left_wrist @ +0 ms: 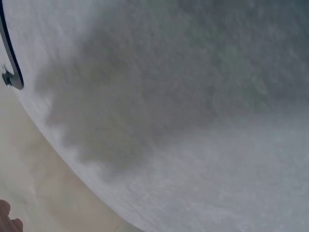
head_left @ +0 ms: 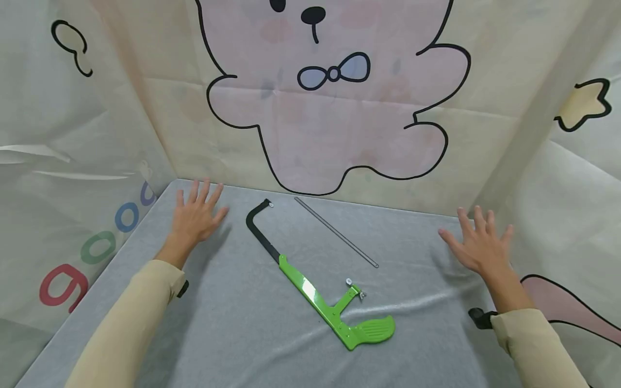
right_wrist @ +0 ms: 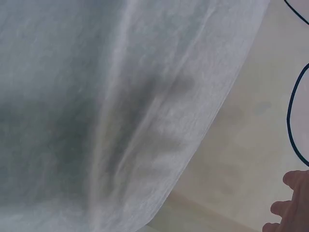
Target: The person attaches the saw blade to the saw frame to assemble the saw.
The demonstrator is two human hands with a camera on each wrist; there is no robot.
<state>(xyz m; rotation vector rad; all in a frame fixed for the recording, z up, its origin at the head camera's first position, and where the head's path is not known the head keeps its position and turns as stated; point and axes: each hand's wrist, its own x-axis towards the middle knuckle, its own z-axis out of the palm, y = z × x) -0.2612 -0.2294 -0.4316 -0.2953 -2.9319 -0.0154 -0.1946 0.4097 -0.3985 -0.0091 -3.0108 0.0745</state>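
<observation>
Handling looks not yet begun: the left hand (head_left: 195,215) and right hand (head_left: 481,245) are spread, probably just above the grey cloth (head_left: 233,334), with the green hacksaw frame (head_left: 310,291) and thin strip (head_left: 337,232) between them, so grasping calls for reaching inward.

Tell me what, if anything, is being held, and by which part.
Nothing is held: the left grip and right grip are both spread, clear of the saw frame and metal strip lying on the table between them.

Hacksaw (left_wrist: 12,55) cut off in left wrist view, fingers (right_wrist: 292,180) cropped in both wrist views
</observation>
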